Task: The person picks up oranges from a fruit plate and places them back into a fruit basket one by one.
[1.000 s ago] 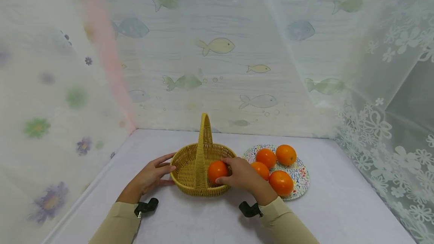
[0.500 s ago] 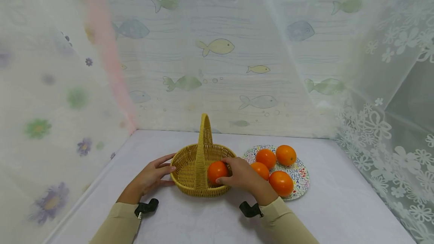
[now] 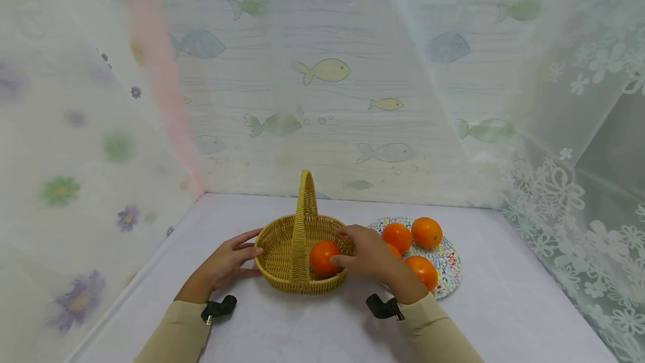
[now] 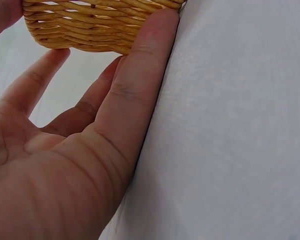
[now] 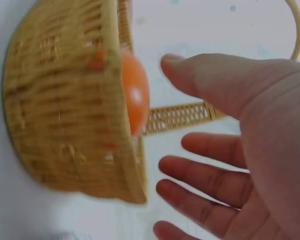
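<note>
A yellow wicker basket (image 3: 276, 279) with a tall arched handle (image 3: 299, 240) stands on the white table. One orange (image 3: 324, 257) lies inside it, right of the handle. My left hand (image 3: 224, 262) touches the basket's left side; in the left wrist view its extended fingers (image 4: 135, 85) rest against the weave. At the right rim, my right hand (image 3: 375, 254) is held with fingers spread. The right wrist view shows a gap between its thumb (image 5: 205, 75) and the orange (image 5: 135, 95), which shows above the basket rim.
A round patterned plate (image 3: 449, 262) sits to the right, bearing several oranges (image 3: 426, 232), one mostly hidden behind my right hand. Sheer curtains with fish and flower prints (image 3: 327, 128) enclose the table at the back and sides.
My right hand has let go of the orange in the basket and drawn back slightly to the right, its fingers spreading. The left hand keeps its place at the basket.
</note>
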Demonstrator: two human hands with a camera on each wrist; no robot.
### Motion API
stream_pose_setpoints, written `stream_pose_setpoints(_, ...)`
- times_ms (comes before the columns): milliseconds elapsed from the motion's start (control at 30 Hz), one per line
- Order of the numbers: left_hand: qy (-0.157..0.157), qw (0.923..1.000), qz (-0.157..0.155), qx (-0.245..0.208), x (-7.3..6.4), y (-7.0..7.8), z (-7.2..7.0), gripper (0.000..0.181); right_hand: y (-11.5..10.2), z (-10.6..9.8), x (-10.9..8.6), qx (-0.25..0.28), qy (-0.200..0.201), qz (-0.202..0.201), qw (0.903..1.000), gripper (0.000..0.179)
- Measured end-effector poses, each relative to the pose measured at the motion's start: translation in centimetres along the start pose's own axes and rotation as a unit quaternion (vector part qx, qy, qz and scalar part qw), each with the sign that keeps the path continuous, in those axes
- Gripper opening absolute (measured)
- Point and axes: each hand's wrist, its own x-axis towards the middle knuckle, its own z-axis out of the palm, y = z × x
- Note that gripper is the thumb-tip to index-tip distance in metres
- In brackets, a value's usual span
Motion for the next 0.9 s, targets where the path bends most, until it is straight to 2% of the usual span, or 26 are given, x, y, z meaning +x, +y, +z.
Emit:
stream_pose_setpoints(233, 0.000, 1.0000, -0.008, 0.000, 0.3, 0.0, -0.4, 0.071, 1.5, -2.9, -1.0, 0.002, 0.032, 0.020, 0.9993, 0.061)
stream_pose_setpoints(400, -0.002, 1.0000, -0.009, -0.002, -0.1, 0.1, 0.1, 0.070, 3.6, -4.8, -2.0, -0.005, 0.048, 0.041, 0.9980, 0.055)
stream_pose_setpoints(567, -0.003, 1.0000, -0.007, -0.005, -0.5, -0.5, 0.4, 0.069, 6.1, -5.9, -2.4, -0.014, 0.056, 0.046, 0.9973, 0.048)
stream_pose_setpoints(667, -0.010, 0.9999, -0.007, 0.000, -0.4, -0.7, 0.4, 0.068, 7.2, -6.9, -2.9, -0.023, 0.070, 0.047, 0.9962, 0.045)
stream_pose_setpoints(900, 0.001, 1.0000, -0.007, 0.005, 0.1, -0.1, 0.1, 0.066, 9.5, -9.1, -3.2, -0.049, 0.097, 0.070, 0.9916, 0.042)
